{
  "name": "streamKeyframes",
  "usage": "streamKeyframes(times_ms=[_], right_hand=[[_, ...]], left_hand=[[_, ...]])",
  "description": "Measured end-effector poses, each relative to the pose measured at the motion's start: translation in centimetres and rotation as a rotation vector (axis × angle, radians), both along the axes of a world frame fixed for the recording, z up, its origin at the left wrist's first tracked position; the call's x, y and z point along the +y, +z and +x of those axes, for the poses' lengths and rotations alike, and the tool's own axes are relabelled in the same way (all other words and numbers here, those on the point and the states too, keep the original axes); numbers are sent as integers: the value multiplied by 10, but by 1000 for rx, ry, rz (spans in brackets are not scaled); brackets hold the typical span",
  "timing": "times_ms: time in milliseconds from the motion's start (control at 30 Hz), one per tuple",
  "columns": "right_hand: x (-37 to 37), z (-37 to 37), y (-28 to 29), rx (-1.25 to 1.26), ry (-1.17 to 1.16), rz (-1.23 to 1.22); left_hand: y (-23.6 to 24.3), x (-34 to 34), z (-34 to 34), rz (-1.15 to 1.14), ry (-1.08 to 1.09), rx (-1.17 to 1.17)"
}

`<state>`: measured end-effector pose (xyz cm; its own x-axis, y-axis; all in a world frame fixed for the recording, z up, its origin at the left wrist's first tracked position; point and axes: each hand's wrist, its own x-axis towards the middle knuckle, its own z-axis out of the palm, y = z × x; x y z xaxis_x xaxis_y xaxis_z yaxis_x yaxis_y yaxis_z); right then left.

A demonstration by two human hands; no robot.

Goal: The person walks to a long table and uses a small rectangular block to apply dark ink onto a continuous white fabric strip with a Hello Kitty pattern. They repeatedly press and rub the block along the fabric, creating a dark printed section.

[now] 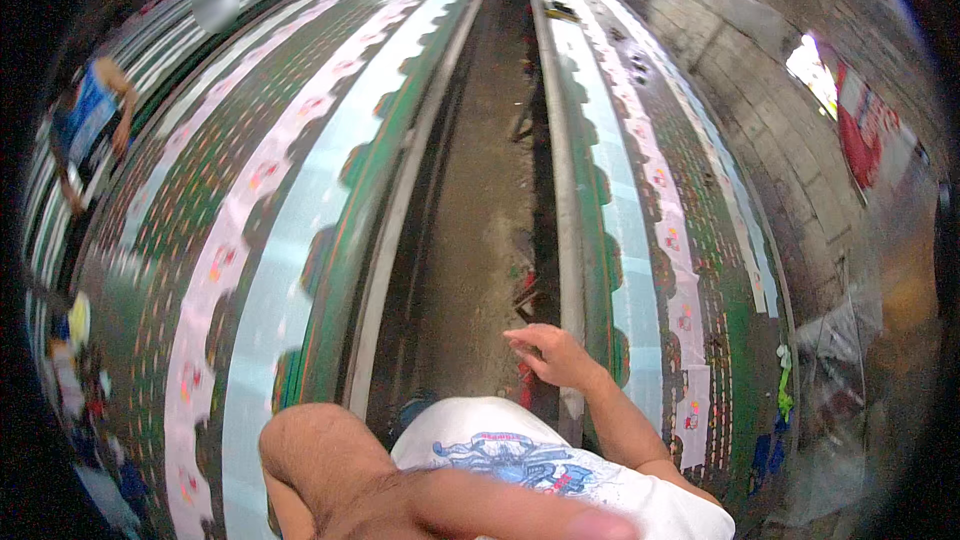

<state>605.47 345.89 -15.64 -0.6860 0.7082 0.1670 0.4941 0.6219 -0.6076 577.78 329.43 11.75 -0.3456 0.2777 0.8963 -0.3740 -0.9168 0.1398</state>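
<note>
My left hand [470,505] is raised close at the bottom of the head view, in front of my white printed shirt [520,455]. One finger stretches out to the right; the others are out of sight, and nothing shows in the hand. My right hand [555,355] hangs over the aisle by the right-hand table's edge, its fingers loosely bent and apart, holding nothing. Nearest to it on that table is a light blue fabric strip [632,290] with a scalloped edge. A matching blue strip [285,270] lies on the left-hand table.
A narrow aisle [470,190] runs between two long green tables. Pink printed strips [225,260] lie along both. A small dark and yellow object [560,10] rests far along the right table. A person in blue [88,115] stands at far left. A block wall [770,120] bounds the right.
</note>
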Motion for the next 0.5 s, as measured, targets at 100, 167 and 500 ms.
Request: streamKeyframes(times_ms=[100,167,500], right_hand=[[41,4,2,72,-119,-25],[74,4,-8,76,-113,-34],[370,12,21,-13,-99,47]], left_hand=[[2,62,8,-17,44,-10],[-23,113,18,112,178,-164],[-117,453,-59,18,273,466]])
